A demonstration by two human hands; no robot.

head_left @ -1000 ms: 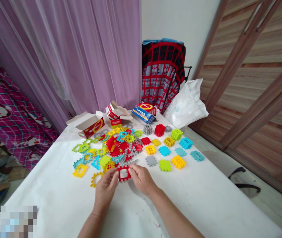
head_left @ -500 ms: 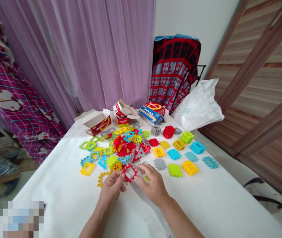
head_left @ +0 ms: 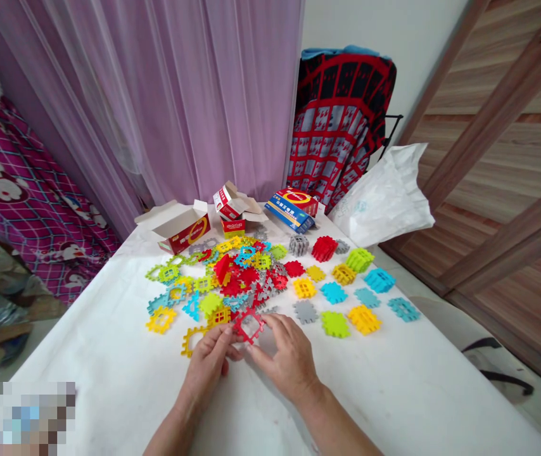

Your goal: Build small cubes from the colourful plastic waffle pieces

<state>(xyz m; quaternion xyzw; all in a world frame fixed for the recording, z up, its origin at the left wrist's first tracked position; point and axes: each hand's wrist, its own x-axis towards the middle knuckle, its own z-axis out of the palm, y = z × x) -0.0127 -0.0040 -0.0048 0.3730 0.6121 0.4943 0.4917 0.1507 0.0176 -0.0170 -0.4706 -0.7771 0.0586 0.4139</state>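
Observation:
My left hand (head_left: 210,354) pinches the left edge of a red, open-centred plastic building piece (head_left: 238,329) with toothed edges. My right hand (head_left: 288,354) has its fingertips at the piece's right edge and its thumb by the lower edge, so both hands hold it just above the white table. A yellow open frame piece (head_left: 185,344) lies beside my left fingers, partly covered by them. Just beyond is a mixed heap of red, grey, yellow, green and blue pieces (head_left: 246,277). Right of my right hand lie a grey square piece (head_left: 305,311) and a green one (head_left: 335,324).
Sorted stacks stand on the right, among them a yellow stack (head_left: 364,320) and a blue stack (head_left: 379,281). Along the back are an opened red box (head_left: 185,235), a small carton (head_left: 233,226) and a blue box (head_left: 289,215). A white bag (head_left: 384,196) sits at the back right edge.
My right thumb and fingers have closed in on the red piece, which has turned slightly. My left hand keeps its pinch. The camera view has shifted a little.

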